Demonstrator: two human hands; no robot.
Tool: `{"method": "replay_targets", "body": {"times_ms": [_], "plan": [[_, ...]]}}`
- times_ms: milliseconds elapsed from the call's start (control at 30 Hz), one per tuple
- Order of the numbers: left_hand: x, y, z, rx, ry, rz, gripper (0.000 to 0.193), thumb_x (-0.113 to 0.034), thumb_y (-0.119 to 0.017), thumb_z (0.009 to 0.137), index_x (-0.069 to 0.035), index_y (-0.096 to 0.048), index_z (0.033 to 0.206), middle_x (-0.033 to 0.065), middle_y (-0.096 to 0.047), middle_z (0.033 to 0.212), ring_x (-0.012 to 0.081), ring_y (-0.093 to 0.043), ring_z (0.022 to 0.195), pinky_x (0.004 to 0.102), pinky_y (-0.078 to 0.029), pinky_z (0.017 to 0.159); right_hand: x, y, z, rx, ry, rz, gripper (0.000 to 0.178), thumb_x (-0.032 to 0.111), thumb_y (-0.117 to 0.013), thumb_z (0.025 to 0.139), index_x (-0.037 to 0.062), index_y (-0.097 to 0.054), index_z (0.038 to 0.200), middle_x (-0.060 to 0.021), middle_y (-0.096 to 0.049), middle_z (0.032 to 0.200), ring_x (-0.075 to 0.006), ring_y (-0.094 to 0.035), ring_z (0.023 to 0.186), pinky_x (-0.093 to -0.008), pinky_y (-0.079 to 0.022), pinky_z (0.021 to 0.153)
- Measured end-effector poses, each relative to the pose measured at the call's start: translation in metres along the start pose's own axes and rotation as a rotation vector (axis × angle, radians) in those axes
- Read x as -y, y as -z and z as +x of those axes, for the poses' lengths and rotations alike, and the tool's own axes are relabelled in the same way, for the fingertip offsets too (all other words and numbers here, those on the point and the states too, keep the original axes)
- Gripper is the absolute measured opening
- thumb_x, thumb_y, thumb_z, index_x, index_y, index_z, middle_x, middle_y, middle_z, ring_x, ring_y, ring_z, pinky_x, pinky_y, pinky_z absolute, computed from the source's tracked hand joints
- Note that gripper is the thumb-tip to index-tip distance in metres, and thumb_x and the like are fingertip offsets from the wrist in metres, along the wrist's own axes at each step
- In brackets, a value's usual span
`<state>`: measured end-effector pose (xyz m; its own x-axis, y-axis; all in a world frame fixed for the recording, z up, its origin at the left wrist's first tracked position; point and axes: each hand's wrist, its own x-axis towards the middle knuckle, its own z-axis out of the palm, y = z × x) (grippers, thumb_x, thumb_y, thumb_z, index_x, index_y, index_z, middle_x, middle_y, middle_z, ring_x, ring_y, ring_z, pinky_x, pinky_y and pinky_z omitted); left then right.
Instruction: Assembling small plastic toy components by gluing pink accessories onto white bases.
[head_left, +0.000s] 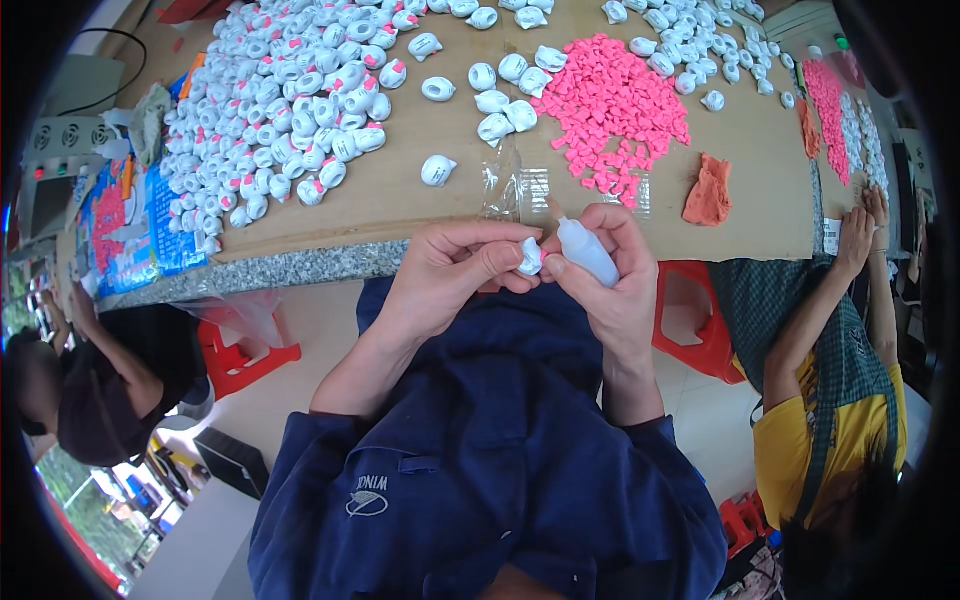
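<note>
My left hand (pixel 462 262) is closed, pinching a small white plastic toy part (pixel 530 257) between thumb and fingertips just off the table's front edge. Wrapped round a white squeeze bottle (pixel 586 252) with a narrow nozzle is my right hand (pixel 622 268). The bottle tilts up to the left, its nozzle pointing away over the table. My right thumb and fingertips meet the white part, where a bit of pink (pixel 544 258) shows. Whether that pink bit is fixed to the part is hard to see.
A large heap of white toy parts (pixel 290 95), some with pink bits, covers the table's left. Loose pink pieces (pixel 612 105) lie ahead, with more white parts (pixel 690 40) behind. An orange cloth (pixel 708 190) rests at right. Co-workers sit on both sides; red stools (pixel 690 315) stand nearby.
</note>
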<state>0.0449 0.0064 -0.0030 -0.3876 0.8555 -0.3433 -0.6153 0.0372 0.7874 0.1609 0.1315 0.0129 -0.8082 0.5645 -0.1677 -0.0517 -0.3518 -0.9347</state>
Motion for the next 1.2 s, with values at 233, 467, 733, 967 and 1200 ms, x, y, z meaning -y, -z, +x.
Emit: {"method": "replay_targets", "body": {"times_ms": [233,467,733,967,1200], "plan": [[0.000,0.002,0.002,0.048,-0.004,-0.041,0.022,-0.007,-0.054,0.086,0.004,-0.057,0.104,0.0144,-0.063,0.089,0.0179,-0.064,0.076,0.0244,-0.054,0.068,0.003,-0.005,-0.003,-0.018,-0.036,0.019,0.030,-0.007,-0.061,0.074,0.0001,-0.044,0.098,-0.0105,-0.060,0.081,-0.0116,-0.057,0.071,-0.0232,-0.048,0.064],[0.001,0.004,0.004,0.045,-0.029,-0.048,0.022,-0.010,-0.054,0.086,0.005,-0.058,0.103,0.0164,-0.063,0.089,0.0217,-0.064,0.073,0.0272,-0.055,0.066,0.004,-0.005,-0.001,0.006,-0.038,0.021,0.026,-0.006,-0.058,0.077,-0.0011,-0.044,0.099,-0.0094,-0.059,0.086,-0.0103,-0.058,0.077,-0.0236,-0.051,0.068],[-0.002,0.010,0.009,0.093,0.005,-0.273,0.022,-0.009,-0.049,0.089,0.002,-0.052,0.107,0.0189,-0.058,0.104,0.0229,-0.063,0.086,0.0287,-0.053,0.076,0.002,0.006,0.006,-0.087,0.154,-0.098,0.032,-0.007,-0.060,0.074,-0.0006,-0.047,0.102,-0.0120,-0.060,0.087,-0.0129,-0.059,0.072,-0.0236,-0.049,0.063],[-0.012,0.010,0.008,0.023,-0.030,-0.322,0.029,-0.006,-0.045,0.088,0.004,-0.049,0.115,0.0229,-0.055,0.108,0.0266,-0.060,0.094,0.0313,-0.050,0.083,0.016,0.015,-0.011,-0.118,0.148,-0.374,0.031,0.000,-0.060,0.077,-0.0026,-0.051,0.106,-0.0084,-0.059,0.082,-0.0091,-0.055,0.068,-0.0162,-0.042,0.058],[-0.008,0.012,0.009,0.016,-0.031,-0.291,0.028,-0.005,-0.045,0.088,0.004,-0.051,0.114,0.0231,-0.055,0.108,0.0278,-0.059,0.095,0.0323,-0.050,0.084,0.018,0.018,-0.021,-0.124,0.306,-0.460,0.033,0.010,-0.073,0.069,-0.0048,-0.060,0.095,-0.0062,-0.061,0.084,-0.0093,-0.056,0.075,-0.0199,-0.043,0.068]]}}
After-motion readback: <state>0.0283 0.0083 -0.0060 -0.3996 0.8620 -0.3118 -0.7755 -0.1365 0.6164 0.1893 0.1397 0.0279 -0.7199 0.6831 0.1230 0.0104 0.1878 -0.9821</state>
